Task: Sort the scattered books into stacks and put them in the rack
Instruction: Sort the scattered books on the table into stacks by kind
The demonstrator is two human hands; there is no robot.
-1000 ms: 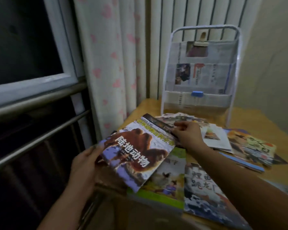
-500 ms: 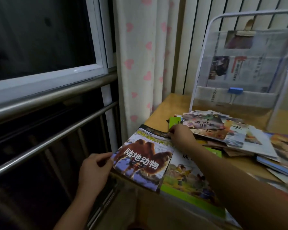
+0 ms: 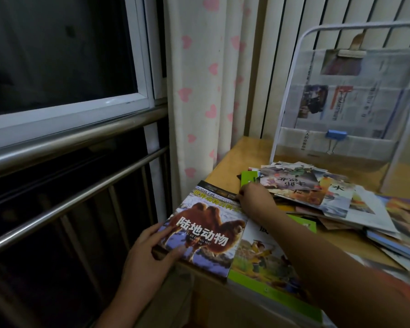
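Both hands grip the camel book (image 3: 204, 235): left hand (image 3: 149, 261) at its near corner, right hand (image 3: 253, 200) at its far corner. The rack (image 3: 291, 91) stands far beyond the right fingers (image 3: 243, 191), past the heap (image 3: 317, 192).

A single head-worn view looks forward and down from above the near left corner of a wooden table (image 3: 232, 157), close enough that both forearms run in from the bottom edge. The left hand (image 3: 149, 259) sits low in the middle, the right hand (image 3: 256, 200) just above centre. The view faces the far wall, with a white rack (image 3: 291, 74) at upper right, a curtain (image 3: 199, 91) in the middle and a dark window (image 3: 57, 50) filling the left half. Wide-angle bending curves the railing (image 3: 76, 143); there is no second view to share ground with
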